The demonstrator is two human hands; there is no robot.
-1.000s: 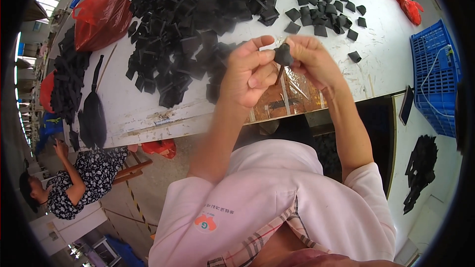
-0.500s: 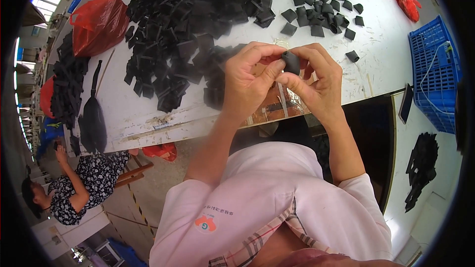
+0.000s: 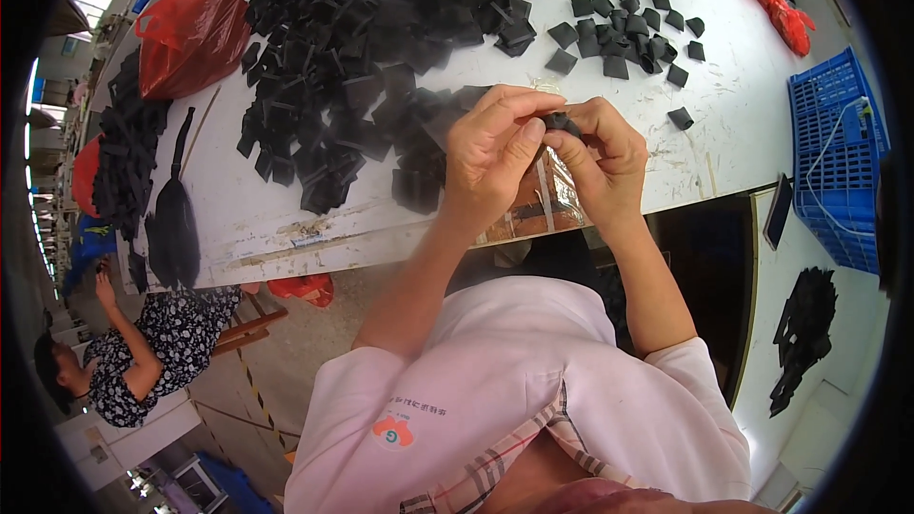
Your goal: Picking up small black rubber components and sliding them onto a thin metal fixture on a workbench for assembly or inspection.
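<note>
Between my two hands, over the table's near edge, is a small black fabric piece (image 3: 562,121), mostly covered by fingers. My left hand (image 3: 495,148) is closed on it, thumb pointing up along its side. From the other side, my right hand (image 3: 602,157) pinches the same piece with thumb and curled fingers. Left of my hands spreads a large pile of flat black fabric pieces (image 3: 333,67). Beyond my right hand lies a smaller group of black pieces (image 3: 633,27), several of them rolled into loops. One stray looped piece (image 3: 680,119) sits closer to me.
Brown cardboard with clear tape (image 3: 545,205) lies under my hands on the white table (image 3: 724,67). A red plastic bag (image 3: 190,43) and a black brush-like object (image 3: 174,228) are at left. At right stands a blue crate (image 3: 838,152). A person (image 3: 143,352) sits at far left.
The black piece has tipped and sunk between my fingers, so less of it shows. My hands have drawn closer together, and the right fingers have curled in more.
</note>
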